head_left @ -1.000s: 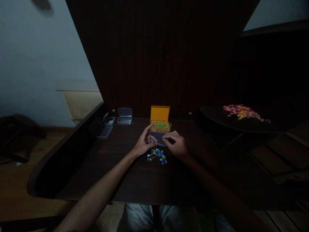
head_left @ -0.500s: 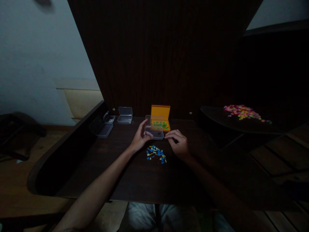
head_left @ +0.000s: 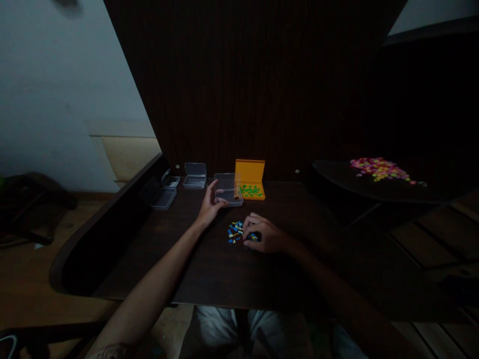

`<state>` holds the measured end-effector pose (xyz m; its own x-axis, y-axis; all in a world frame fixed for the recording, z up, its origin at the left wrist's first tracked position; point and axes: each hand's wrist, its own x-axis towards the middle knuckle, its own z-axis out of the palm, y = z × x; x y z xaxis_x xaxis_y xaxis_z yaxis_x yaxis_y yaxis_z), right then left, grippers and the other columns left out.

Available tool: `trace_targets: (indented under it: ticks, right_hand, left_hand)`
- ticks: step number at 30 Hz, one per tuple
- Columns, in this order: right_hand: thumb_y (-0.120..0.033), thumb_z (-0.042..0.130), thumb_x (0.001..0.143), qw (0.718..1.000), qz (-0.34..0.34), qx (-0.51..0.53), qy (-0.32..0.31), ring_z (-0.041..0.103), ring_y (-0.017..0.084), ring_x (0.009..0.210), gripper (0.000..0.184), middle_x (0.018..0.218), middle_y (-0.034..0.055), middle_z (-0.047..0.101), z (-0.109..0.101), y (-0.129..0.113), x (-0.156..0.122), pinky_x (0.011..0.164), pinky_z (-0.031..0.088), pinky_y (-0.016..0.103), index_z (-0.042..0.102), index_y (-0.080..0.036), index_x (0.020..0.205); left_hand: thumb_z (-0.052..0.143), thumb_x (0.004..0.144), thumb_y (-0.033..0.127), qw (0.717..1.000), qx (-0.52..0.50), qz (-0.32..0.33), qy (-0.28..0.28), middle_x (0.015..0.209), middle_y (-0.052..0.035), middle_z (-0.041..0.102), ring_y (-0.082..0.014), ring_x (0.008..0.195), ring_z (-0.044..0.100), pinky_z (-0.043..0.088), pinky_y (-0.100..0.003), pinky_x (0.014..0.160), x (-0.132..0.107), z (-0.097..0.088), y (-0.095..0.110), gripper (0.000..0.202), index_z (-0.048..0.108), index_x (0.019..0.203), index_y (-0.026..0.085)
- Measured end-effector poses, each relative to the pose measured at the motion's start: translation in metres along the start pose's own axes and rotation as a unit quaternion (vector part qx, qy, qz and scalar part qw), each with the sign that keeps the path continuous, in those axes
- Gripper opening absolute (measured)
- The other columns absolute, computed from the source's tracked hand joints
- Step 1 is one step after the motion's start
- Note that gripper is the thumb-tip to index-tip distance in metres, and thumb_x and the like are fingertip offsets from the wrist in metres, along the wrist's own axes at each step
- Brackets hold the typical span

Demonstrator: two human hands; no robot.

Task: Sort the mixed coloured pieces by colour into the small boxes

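My left hand (head_left: pixel 208 205) grips the near left edge of an open clear plastic box (head_left: pixel 228 190) on the dark wooden table (head_left: pixel 209 269). Just right of it stands an open orange box (head_left: pixel 250 185) with small green pieces inside. A small pile of blue, yellow and white pieces (head_left: pixel 235 232) lies in front of me. My right hand (head_left: pixel 263 236) rests on the right side of that pile with its fingers curled over some pieces; what they pinch is too small to see.
Two more open clear boxes, one (head_left: pixel 194 176) at the back and one (head_left: pixel 162 194) by the table's raised left rim. A heap of pink and yellow pieces (head_left: pixel 377 168) lies on a separate dark surface at the right. A dark panel rises behind the table.
My left hand has slid the clear box leftward, off the front of the orange box. My right hand has left the clear box and come down onto the pile of pieces.
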<state>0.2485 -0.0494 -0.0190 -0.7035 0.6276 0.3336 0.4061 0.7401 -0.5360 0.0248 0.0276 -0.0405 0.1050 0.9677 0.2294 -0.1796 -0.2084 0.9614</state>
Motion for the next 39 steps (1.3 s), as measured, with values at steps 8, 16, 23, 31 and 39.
trace_targets:
  ticks: [8, 16, 23, 31, 39]
  right_hand:
    - [-0.017, 0.075, 0.075, 0.999, 0.025, -0.003, -0.044, 0.056, 0.021, 0.095, 0.011, 0.096, 0.0049, 0.061, -0.014, 0.004, -0.002, 0.087, 0.047, 0.038, 0.072, -0.020, 0.086]
    - [-0.012, 0.070, 0.074, 0.998, -0.003, 0.031, -0.061, 0.059, 0.019, 0.089, 0.017, 0.091, 0.0039, 0.064, -0.021, 0.012, -0.005, 0.088, 0.047, 0.037, 0.072, -0.020, 0.089]
    - [-0.007, 0.064, 0.075, 0.999, 0.020, 0.017, -0.027, 0.060, 0.019, 0.087, 0.022, 0.089, 0.0042, 0.064, -0.023, 0.017, -0.007, 0.082, 0.048, 0.033, 0.072, -0.019, 0.090]
    - [0.000, 0.058, 0.067, 0.999, 0.024, 0.026, -0.030, 0.060, 0.016, 0.079, 0.022, 0.082, 0.0020, 0.063, -0.028, 0.022, -0.009, 0.074, 0.048, 0.028, 0.067, -0.019, 0.076]
    - [-0.002, 0.061, 0.065, 0.996, 0.049, 0.012, -0.078, 0.058, 0.016, 0.077, 0.021, 0.082, 0.0013, 0.063, -0.030, 0.026, -0.011, 0.075, 0.047, 0.027, 0.066, -0.018, 0.077]
  left_hand:
    - [0.073, 0.065, 0.013, 1.000, 0.009, 0.004, -0.018, 0.117, -0.0058, 0.055, -0.0101, 0.073, 0.061, 0.054, -0.029, 0.071, 0.000, 0.000, 0.000, 0.087, 0.036, 0.141, 0.030]
    - [0.074, 0.065, 0.017, 1.000, 0.002, 0.002, -0.013, 0.117, -0.0060, 0.053, -0.0093, 0.072, 0.061, 0.053, -0.029, 0.071, -0.001, 0.001, 0.001, 0.085, 0.036, 0.140, 0.029]
    - [0.074, 0.063, 0.014, 1.000, 0.000, -0.007, -0.009, 0.115, -0.0051, 0.054, -0.0090, 0.071, 0.061, 0.053, -0.027, 0.068, -0.001, 0.000, 0.001, 0.086, 0.037, 0.140, 0.030]
    - [0.074, 0.064, 0.013, 1.000, -0.003, -0.003, -0.012, 0.116, -0.0060, 0.055, -0.0097, 0.071, 0.060, 0.054, -0.028, 0.069, 0.001, -0.001, -0.005, 0.087, 0.037, 0.141, 0.029]
    - [0.074, 0.063, 0.014, 1.000, 0.000, -0.002, -0.016, 0.116, -0.0049, 0.055, -0.0090, 0.071, 0.060, 0.053, -0.026, 0.068, 0.001, -0.001, -0.006, 0.086, 0.037, 0.140, 0.030]
